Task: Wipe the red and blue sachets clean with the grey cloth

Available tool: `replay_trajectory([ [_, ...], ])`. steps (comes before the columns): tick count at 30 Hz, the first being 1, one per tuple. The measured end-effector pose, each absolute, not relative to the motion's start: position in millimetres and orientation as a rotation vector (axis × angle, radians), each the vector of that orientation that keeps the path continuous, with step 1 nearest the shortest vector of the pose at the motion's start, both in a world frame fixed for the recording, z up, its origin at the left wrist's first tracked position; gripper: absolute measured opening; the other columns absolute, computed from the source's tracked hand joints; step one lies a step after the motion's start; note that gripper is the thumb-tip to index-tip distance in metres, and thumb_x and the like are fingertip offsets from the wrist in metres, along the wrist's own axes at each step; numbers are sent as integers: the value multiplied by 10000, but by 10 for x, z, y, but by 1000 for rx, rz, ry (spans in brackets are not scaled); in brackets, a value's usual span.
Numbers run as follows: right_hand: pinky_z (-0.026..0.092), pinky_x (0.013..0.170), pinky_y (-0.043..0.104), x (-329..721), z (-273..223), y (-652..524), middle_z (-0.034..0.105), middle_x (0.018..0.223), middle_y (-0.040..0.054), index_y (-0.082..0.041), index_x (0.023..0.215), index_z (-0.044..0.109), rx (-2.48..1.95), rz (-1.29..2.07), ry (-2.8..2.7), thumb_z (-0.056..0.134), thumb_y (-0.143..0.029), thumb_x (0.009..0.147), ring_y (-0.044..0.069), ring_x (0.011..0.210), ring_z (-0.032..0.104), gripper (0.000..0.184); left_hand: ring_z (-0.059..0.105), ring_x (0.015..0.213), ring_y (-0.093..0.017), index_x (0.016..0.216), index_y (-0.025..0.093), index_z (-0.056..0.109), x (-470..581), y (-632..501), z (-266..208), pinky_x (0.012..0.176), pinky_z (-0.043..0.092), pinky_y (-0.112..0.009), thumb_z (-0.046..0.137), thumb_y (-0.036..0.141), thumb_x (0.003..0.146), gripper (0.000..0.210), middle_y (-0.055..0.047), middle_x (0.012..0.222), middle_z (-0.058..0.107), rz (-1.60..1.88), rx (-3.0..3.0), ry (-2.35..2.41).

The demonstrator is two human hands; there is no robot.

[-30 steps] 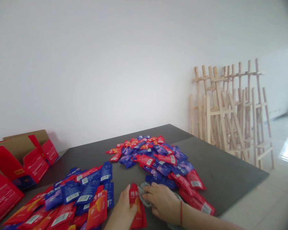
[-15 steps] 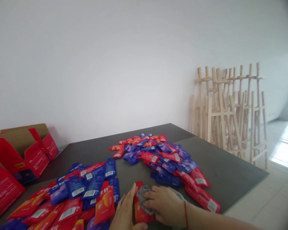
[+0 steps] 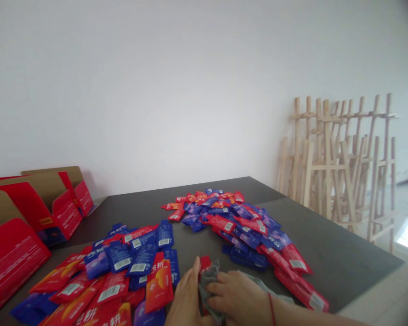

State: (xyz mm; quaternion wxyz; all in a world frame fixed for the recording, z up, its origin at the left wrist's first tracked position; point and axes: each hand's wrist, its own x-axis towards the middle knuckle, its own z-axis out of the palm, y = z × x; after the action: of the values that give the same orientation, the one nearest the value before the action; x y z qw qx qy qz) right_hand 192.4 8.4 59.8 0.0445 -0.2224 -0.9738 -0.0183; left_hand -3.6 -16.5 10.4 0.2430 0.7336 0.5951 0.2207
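Note:
In the head view, a red pouch (image 3: 205, 261) lies on the dark table in front of me, largely covered by a grey cloth and my hands. My left hand (image 3: 187, 296) rests along the pouch's left edge, fingers stretched out. Bunched under my right hand (image 3: 237, 294) is the grey cloth (image 3: 208, 280), which its curled fingers press onto the pouch. Part of the cloth trails out to the right behind the wrist. Left of my left hand, a pile of red and blue pouches (image 3: 143, 261) comes close to it. A second pile of pouches (image 3: 236, 231) stretches across the table beyond my right hand.
Red open-topped cardboard boxes (image 3: 17, 258) stand on the left side of the table (image 3: 313, 235). A white wall rises behind. Several wooden easels (image 3: 329, 167) lean together at the right, past the table edge.
The view has turned slightly left, so everything sits farther right in the picture. The cloth in my right hand has shifted up the pouch and covers more of it. My left hand stays beside it.

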Motion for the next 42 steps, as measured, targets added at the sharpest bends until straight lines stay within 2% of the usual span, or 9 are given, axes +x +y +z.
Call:
replay_trajectory([
  [4,430,621,343,2041,572,-4,723,1157,0,-260,1106,654,-619,2,-2973,608,-363,943,226,936,631,199,302,1504,-352,1592,62,179,-36,-161,106,1228,274,-514,788,188,559,1205,-251,1629,293,616,2005,1606],
  [8,473,769,353,1973,630,207,702,1210,52,-225,1154,662,-771,109,-2949,660,-336,869,262,1031,616,306,291,1511,-339,1594,62,164,-18,-171,180,1238,252,-494,791,131,517,1248,-240,1628,302,590,1955,1633],
  [14,485,884,358,1738,664,543,716,1122,97,-172,1068,702,-1063,154,-2818,564,-230,863,259,1014,616,253,291,1511,-321,1592,34,132,-5,-173,225,1244,236,-471,787,131,521,1259,-240,1630,296,551,1944,1655],
  [22,491,802,365,2049,555,177,668,1276,86,-214,1245,642,-865,154,-2869,645,-308,842,273,1031,604,414,297,1509,-323,1591,75,194,-33,-185,155,1237,259,-490,792,126,537,1214,-223,1626,317,589,1975,1660],
  [27,456,648,340,2331,477,-52,686,1313,13,-295,1211,642,-586,59,-2903,554,-346,965,232,922,627,266,317,1501,-330,1577,74,249,-74,-185,119,1231,276,-489,833,198,584,1159,-234,1616,334,628,2031,1640],
  [30,473,687,344,2377,523,-29,672,1345,-9,-302,1213,647,-608,112,-2927,581,-336,940,237,965,628,283,338,1490,-338,1575,106,274,-95,-175,80,1222,292,-504,826,177,568,1151,-220,1611,353,649,2063,1639],
  [33,495,808,368,2311,565,105,678,1316,42,-254,1218,667,-857,212,-2865,637,-290,842,270,1038,618,379,363,1474,-332,1581,127,275,-92,-144,126,1215,306,-491,804,167,559,1152,-195,1605,377,634,2107,1615],
  [39,482,920,352,2175,458,333,717,1203,65,-211,1182,705,-1048,344,-2622,584,-187,736,261,1045,616,463,495,1379,-322,1562,117,335,48,-46,509,1191,343,-470,685,110,609,1016,-184,1507,523,122,2293,1683],
  [42,475,954,342,2178,374,345,716,1227,66,-210,1203,706,-1022,377,-2560,582,-173,706,259,1074,624,514,492,1389,-327,1509,159,452,150,7,594,1134,419,-461,570,19,638,890,-170,1539,493,-134,2370,1742],
])
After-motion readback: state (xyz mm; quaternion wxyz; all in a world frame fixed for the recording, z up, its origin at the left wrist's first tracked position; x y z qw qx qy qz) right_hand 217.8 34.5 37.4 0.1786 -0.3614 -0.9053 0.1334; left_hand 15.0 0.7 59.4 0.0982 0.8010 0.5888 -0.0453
